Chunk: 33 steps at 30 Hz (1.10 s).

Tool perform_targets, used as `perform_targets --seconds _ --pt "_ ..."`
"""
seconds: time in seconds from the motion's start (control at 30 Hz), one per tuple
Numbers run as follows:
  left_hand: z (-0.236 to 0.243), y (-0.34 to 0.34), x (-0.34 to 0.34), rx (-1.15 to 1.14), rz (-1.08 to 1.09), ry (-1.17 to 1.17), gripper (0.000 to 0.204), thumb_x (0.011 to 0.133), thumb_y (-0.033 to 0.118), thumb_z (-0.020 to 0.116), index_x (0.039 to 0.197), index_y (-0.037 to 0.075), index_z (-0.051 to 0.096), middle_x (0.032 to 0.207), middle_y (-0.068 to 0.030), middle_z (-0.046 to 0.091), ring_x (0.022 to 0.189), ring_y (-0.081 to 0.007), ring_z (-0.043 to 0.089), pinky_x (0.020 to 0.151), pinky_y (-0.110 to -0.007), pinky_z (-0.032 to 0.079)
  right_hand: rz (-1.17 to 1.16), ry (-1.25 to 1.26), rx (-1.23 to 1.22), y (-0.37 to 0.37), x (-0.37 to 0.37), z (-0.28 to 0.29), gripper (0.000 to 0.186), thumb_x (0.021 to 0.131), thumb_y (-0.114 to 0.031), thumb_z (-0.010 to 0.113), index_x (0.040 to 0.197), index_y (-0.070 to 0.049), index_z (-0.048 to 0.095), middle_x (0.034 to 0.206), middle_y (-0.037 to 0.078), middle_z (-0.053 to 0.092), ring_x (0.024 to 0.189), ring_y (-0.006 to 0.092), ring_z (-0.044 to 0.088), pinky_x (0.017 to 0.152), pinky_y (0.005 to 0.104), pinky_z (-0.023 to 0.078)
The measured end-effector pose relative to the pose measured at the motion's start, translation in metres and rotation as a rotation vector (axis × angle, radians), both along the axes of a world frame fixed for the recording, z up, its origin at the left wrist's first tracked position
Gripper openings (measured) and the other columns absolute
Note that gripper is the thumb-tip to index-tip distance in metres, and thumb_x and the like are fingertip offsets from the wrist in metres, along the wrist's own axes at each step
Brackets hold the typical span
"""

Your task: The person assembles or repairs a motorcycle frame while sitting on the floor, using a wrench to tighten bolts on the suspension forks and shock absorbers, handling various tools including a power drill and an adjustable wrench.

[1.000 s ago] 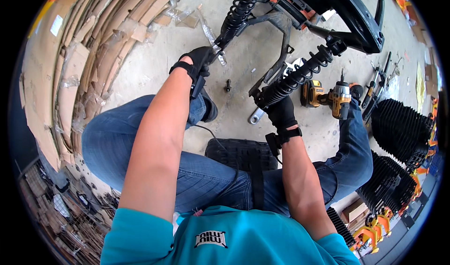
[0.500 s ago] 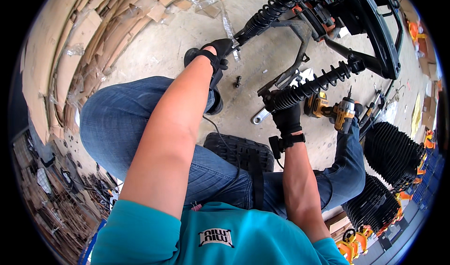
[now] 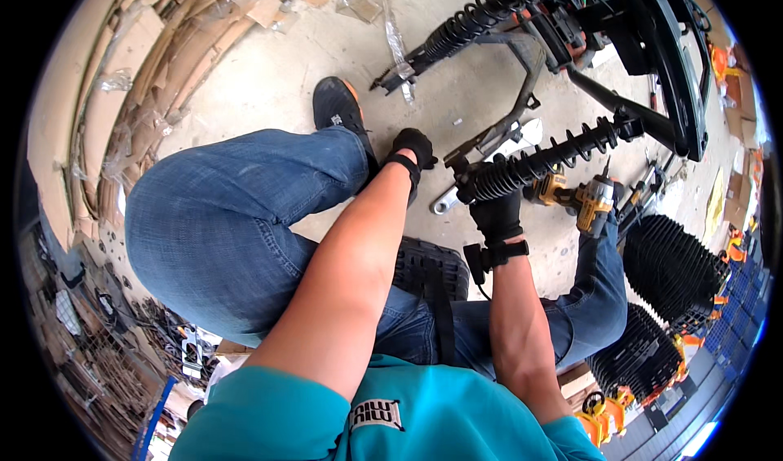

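Note:
My left hand [image 3: 414, 149], in a black glove, is low over the floor between my shoe and the near shock absorber. Its fingers are curled in, and whatever they hold is hidden. My right hand [image 3: 497, 214], also black-gloved, is closed round the lower end of the near coil-spring shock absorber [image 3: 548, 161], with its fingertips out of sight underneath. That shock slants up to a black vehicle frame [image 3: 665, 94]. A metal arm [image 3: 518, 106] reaches down beside it. Just left of my right hand, a silver wrench [image 3: 445, 201] sticks out.
A yellow-and-black cordless impact driver [image 3: 596, 200] lies by my right leg. A second shock absorber [image 3: 481, 24] hangs farther off, near clear plastic wrap [image 3: 395, 41]. Flattened cardboard [image 3: 130, 53] is stacked at left. Black ribbed parts [image 3: 673, 261] stand at right.
My left hand has left the far shock absorber's lower end and come down nearer, over the spot where a small dark bolt lay. The bolt is now out of sight. My right hand stays put.

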State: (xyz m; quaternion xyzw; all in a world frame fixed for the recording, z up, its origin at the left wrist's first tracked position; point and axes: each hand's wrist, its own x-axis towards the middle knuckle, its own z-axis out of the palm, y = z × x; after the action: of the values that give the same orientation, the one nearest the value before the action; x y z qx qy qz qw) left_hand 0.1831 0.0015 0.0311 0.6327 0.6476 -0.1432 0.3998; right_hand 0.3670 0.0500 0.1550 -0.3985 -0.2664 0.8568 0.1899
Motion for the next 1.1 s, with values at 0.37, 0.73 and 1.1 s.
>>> perform_targets --seconds 0.37,0.73,1.1 --pt "-0.042 0.027 0.063 0.378 0.386 -0.317 0.028 0.078 0.034 0.060 0.091 0.011 0.071 0.096 -0.0152 0.068 0.092 -0.0309 0.065 0.081 -0.039 0.051 0.103 0.011 0.133 0.003 0.012 0.004 0.011 0.090 -0.006 0.050 0.100 -0.003 0.050 0.089 0.011 0.061 0.083 0.0227 0.061 0.077 0.0336 0.052" --pt "-0.027 0.025 0.063 0.197 0.592 -0.527 0.040 0.073 0.046 0.066 0.087 0.009 0.069 0.089 -0.0154 0.068 0.087 -0.0325 0.064 0.079 -0.039 0.050 0.654 -0.503 1.432 0.022 0.015 0.037 0.015 0.081 -0.008 0.064 0.095 -0.003 0.062 0.093 0.006 0.065 0.086 0.0197 0.063 0.080 0.0311 0.050" --pt "-0.050 0.020 0.060 0.383 0.320 -0.405 0.031 0.077 0.036 0.066 0.088 0.007 0.067 0.088 -0.0156 0.067 0.084 -0.0321 0.064 0.075 -0.039 0.050 0.047 0.376 -0.225 0.012 0.012 0.072 0.054 0.093 -0.025 0.052 0.138 0.000 0.037 0.126 0.016 0.054 0.114 0.0289 0.054 0.099 0.0446 0.043"
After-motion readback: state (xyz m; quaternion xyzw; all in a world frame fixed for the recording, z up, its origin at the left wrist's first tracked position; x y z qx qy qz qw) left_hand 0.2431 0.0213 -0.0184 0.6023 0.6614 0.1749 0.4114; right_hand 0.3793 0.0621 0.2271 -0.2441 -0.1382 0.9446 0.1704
